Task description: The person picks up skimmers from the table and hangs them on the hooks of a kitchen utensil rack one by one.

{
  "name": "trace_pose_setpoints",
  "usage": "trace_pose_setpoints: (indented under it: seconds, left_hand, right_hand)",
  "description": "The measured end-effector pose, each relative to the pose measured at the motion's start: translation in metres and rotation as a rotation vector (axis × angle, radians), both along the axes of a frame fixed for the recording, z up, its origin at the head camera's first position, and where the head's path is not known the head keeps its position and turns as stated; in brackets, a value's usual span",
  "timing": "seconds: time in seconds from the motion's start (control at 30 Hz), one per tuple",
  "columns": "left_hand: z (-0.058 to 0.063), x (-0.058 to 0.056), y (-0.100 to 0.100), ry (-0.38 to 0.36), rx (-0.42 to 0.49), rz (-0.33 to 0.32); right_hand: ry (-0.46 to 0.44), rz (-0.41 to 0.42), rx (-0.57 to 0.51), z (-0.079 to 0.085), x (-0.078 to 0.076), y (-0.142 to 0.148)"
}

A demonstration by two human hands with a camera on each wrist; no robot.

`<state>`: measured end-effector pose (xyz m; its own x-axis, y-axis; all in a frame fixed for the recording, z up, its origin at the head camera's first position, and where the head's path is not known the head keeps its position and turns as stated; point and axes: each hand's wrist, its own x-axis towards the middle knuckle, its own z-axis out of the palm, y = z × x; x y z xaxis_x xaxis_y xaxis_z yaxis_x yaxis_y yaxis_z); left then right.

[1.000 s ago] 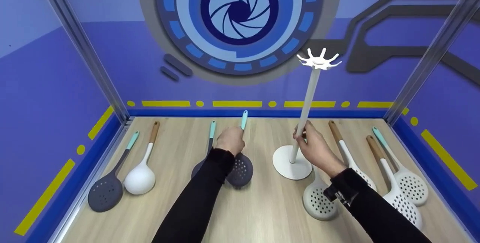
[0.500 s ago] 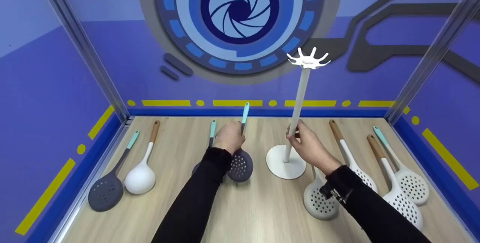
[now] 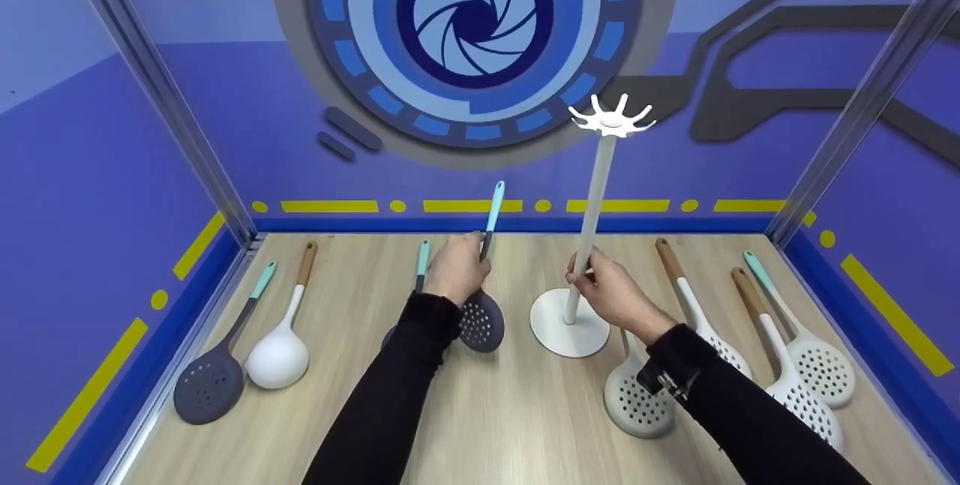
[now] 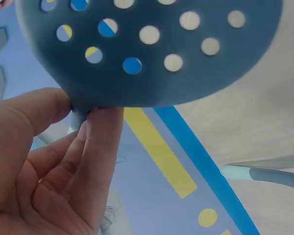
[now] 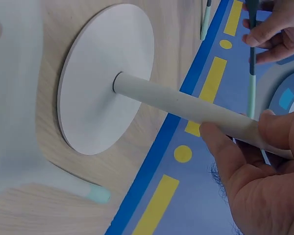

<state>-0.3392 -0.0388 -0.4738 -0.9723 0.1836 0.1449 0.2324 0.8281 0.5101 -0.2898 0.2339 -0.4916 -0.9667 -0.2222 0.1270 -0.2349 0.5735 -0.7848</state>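
In the head view my left hand (image 3: 459, 269) pinches the neck of a dark grey skimmer (image 3: 482, 324) with a mint handle tip pointing up. The left wrist view shows its perforated head (image 4: 152, 58) close up, thumb and fingers at the neck. My right hand (image 3: 619, 290) grips the pole of a white utensil stand (image 3: 595, 200) low down, thumb against fingers. This stand has a crown of upturned hooks, all bare, and a round base (image 5: 105, 81) at the tabletop. Behind my left forearm lies another dark grey utensil (image 3: 423, 264), its head mostly hidden.
On the left lie a dark grey skimmer (image 3: 208, 384) and a white ladle (image 3: 277, 357). To the right are a pale grey skimmer (image 3: 637, 399), two white skimmers with wooden handles (image 3: 671, 260), and a mint-handled skimmer (image 3: 823, 369). Blue panels (image 3: 360, 170) enclose the wooden table (image 3: 510, 425).
The skimmer in my left hand has risen, its handle tip now higher against the back wall. My right hand has shifted the stand a little to the left.
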Motion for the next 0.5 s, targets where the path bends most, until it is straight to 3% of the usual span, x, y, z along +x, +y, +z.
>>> trace_pose_setpoints:
  seconds: [0.5]
  left_hand:
    - [0.013,-0.006,0.009,0.128,0.076,-0.027]
  right_hand:
    - [0.006,-0.047,0.06,-0.002,0.002,-0.007]
